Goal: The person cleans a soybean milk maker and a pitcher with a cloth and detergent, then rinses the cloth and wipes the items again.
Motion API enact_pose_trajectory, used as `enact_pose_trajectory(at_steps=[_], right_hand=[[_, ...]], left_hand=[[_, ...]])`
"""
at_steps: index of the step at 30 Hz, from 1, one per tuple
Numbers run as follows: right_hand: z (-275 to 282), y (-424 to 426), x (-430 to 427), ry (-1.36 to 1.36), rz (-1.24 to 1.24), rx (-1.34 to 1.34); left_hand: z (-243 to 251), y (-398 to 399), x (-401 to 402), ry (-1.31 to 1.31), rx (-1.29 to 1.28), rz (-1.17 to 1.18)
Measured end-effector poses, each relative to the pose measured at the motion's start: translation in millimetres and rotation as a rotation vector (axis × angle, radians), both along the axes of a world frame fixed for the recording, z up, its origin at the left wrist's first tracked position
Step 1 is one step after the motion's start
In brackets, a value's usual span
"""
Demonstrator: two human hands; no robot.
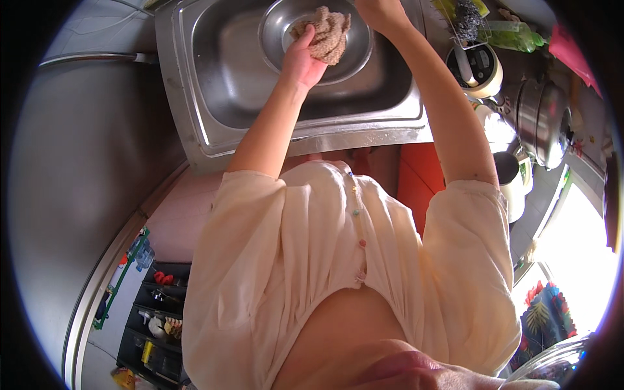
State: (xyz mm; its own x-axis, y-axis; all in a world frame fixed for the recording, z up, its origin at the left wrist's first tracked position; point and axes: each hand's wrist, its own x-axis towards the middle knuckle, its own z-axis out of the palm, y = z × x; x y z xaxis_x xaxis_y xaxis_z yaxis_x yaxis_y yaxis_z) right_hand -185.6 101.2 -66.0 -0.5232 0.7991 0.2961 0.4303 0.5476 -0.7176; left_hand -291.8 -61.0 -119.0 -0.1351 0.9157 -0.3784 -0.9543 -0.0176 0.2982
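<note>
A stainless steel sink (234, 63) lies before me with a round metal basin (358, 63) standing in it. Over the basin, my left hand (303, 61) grips a crumpled tan cloth (330, 36), its thumb lying along the cloth's edge. My right hand (379, 12) reaches to the top edge of the view, above the basin's right side. The fingers of that hand are cut off by the frame, so what they touch is hidden.
Right of the sink are a wire rack with a steel scourer (467, 20), a green plastic bottle (514, 36), a cream appliance with a dark panel (496, 73), a steel pot (541, 122) and a cream jug (512, 195). A grey panel (97, 146) borders the left.
</note>
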Motion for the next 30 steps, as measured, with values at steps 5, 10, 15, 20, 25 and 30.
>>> enact_pose_trajectory(at_steps=[5,10,15,20,25,30], right_hand=[[-23,20,-7,-0.212,-0.014,-0.007],[-3,15,-16,-0.171,-0.129,0.224],[-1,23,-28,-0.234,-0.276,0.429],[16,25,-16,-0.438,-0.361,0.377],[2,13,3,-0.264,-0.120,0.351],[28,-55,17,0.247,-0.108,-0.607]], left_hand=[[-10,12,-3,-0.071,0.009,0.049],[-18,20,1,-0.180,0.049,0.079],[-25,27,4,-0.203,0.024,0.050],[-20,37,13,-0.198,-0.011,0.058],[-17,45,12,-0.177,-0.039,0.091],[-35,58,18,-0.209,-0.072,0.081]])
